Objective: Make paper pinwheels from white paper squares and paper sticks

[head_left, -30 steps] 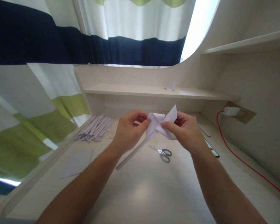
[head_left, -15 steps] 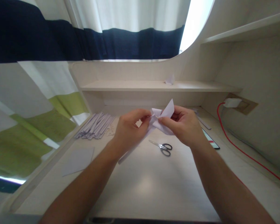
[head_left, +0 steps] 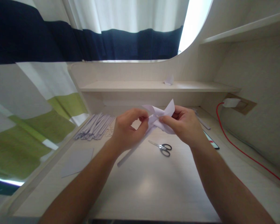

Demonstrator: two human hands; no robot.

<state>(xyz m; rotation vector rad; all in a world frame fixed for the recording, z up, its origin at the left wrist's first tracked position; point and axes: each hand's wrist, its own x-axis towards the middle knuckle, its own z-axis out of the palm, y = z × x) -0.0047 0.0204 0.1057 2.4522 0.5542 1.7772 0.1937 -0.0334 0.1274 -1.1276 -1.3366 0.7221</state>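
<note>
Paper pinwheel (head_left: 159, 115) sits between your two hands, raised above the desk (head_left: 144, 186), its rolled paper stick (head_left: 133, 151) slanting down toward 7 o'clock. Your left hand (head_left: 128, 130) has its fingers (head_left: 143, 114) together on the pinwheel's left side, thumb and forefinger pinching near the hub. Your right hand (head_left: 184, 126) is clamped on the right blade, thumb pressing in at the centre. Compared with a second ago, both hands have drawn closer and the blades look more gathered at the hub, which suggests the centre is being pressed tight rather than spread. Scissors (head_left: 162, 147) lie on the desk just below your hands, at 6 o'clock from the pinwheel. A bundle of paper sticks (head_left: 95, 127) rests at 9 o'clock, a flat paper sheet (head_left: 78, 157) at 8 o'clock, and a red cable (head_left: 238, 149) runs at 3 o'clock.
</note>
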